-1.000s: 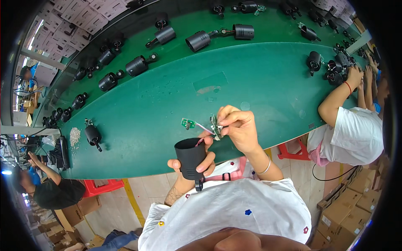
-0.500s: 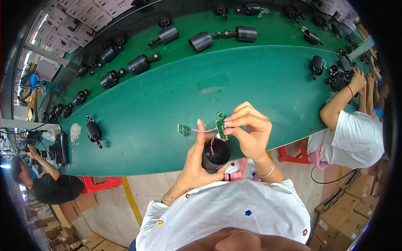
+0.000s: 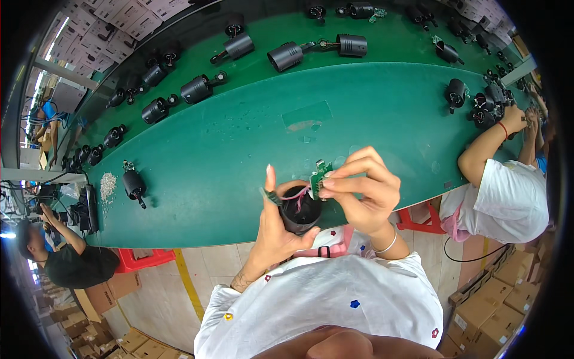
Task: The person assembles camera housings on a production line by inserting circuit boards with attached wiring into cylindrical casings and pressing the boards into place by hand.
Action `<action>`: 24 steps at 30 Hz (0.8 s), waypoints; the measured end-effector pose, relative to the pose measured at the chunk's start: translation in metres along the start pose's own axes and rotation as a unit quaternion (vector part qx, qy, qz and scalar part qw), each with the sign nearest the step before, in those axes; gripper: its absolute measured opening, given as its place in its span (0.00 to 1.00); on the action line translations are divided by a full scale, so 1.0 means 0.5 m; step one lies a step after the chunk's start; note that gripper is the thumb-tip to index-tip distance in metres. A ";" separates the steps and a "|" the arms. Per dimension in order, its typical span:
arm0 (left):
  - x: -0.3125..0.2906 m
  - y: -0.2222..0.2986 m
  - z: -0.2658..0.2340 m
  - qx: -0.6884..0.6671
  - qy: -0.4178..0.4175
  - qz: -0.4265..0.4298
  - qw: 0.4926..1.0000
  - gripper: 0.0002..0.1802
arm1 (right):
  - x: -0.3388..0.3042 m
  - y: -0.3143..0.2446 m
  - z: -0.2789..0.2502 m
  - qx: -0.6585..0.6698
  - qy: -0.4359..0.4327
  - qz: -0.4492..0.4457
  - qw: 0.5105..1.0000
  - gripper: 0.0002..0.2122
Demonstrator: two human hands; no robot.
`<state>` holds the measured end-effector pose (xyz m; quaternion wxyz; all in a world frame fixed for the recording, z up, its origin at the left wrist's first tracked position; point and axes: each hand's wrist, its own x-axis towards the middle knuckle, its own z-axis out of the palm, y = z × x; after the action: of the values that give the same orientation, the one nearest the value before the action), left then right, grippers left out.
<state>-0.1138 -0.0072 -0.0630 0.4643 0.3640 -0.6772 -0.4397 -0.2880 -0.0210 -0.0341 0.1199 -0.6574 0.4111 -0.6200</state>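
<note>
My left hand [image 3: 272, 230] wraps around a black cylindrical housing [image 3: 301, 210], its open mouth facing up. Pink and red wires [image 3: 293, 197] come out of that mouth. In my right hand [image 3: 365, 191], thumb and fingertips pinch a green circuit board [image 3: 320, 178] just above the housing's right rim. A second small board [image 3: 270, 196], linked by the wires, hangs at the left rim against my left hand and is partly hidden by it. My left index finger points upward.
On the green table [image 3: 197, 161], another housing [image 3: 133, 183] and a pile of small pale pieces [image 3: 107, 186] lie left. Several housings line the far belt [image 3: 263, 33]. At right, a co-worker's arm [image 3: 490, 137] reaches over clustered housings [image 3: 487, 105]; another person [image 3: 78, 263] sits left.
The small wired board has swung from above the table to the housing's left rim. My right hand has shifted slightly right with its board, and the housing has moved slightly left.
</note>
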 end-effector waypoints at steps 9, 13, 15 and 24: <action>0.034 0.021 0.007 0.049 -0.004 -0.039 0.998 0.41 | -0.007 0.002 -0.002 0.118 -0.027 0.050 0.991 0.08; 0.051 0.022 0.016 0.072 0.010 0.008 0.997 0.33 | -0.009 0.003 0.000 0.113 -0.055 0.028 0.992 0.09; 0.059 0.021 0.024 0.077 0.026 0.021 0.996 0.32 | -0.010 0.005 -0.002 0.109 -0.062 0.025 0.992 0.09; 0.070 0.009 0.036 0.111 0.064 0.108 0.986 0.26 | -0.007 -0.002 -0.011 0.059 -0.133 0.027 0.989 0.08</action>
<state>-0.1418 -0.0327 -0.0512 0.5080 0.3651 -0.7264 -0.2847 -0.2923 -0.0162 -0.0349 0.2292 -0.7146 0.3717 -0.5465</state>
